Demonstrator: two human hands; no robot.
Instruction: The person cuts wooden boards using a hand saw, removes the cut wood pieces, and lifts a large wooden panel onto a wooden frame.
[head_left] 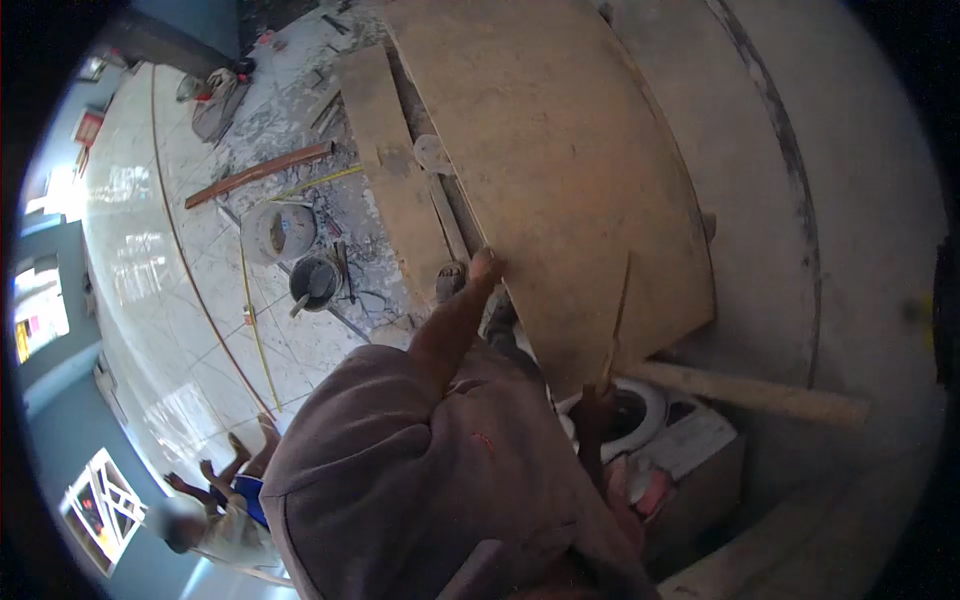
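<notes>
The red sign [88,127] near the left border is too small to read, and the marks on the yellow tape [252,318] across the tiled floor [205,262] are likewise too fine to make out. The left forearm extends forward from a dull purple sleeve, with the left hand [487,267] at the near-left edge of the large wooden sheet [575,165]. Its fingers touch that edge, but how firmly they close on it cannot be told. The right hand [597,408] is lower and closer to the body, in shadow; it is clenched around the lower end of a long, thin strip [621,310], whose tip points away from the wearer, over the sheet's near part. The sheet spans the upper middle of the view, alongside a narrower plank [385,150], with a dark gap between them. One sandaled foot [450,281] is near the left hand. Right of the right hand are a white ring-shaped object [645,415] and a thick wooden pole [765,392]. On the floor to the left, a dark bucket [316,282] is just beside a pale bucket [286,232], with a reddish-brown beam [258,175] beyond them. Another person [235,530] is at the lower left, well apart from the sheet.
</notes>
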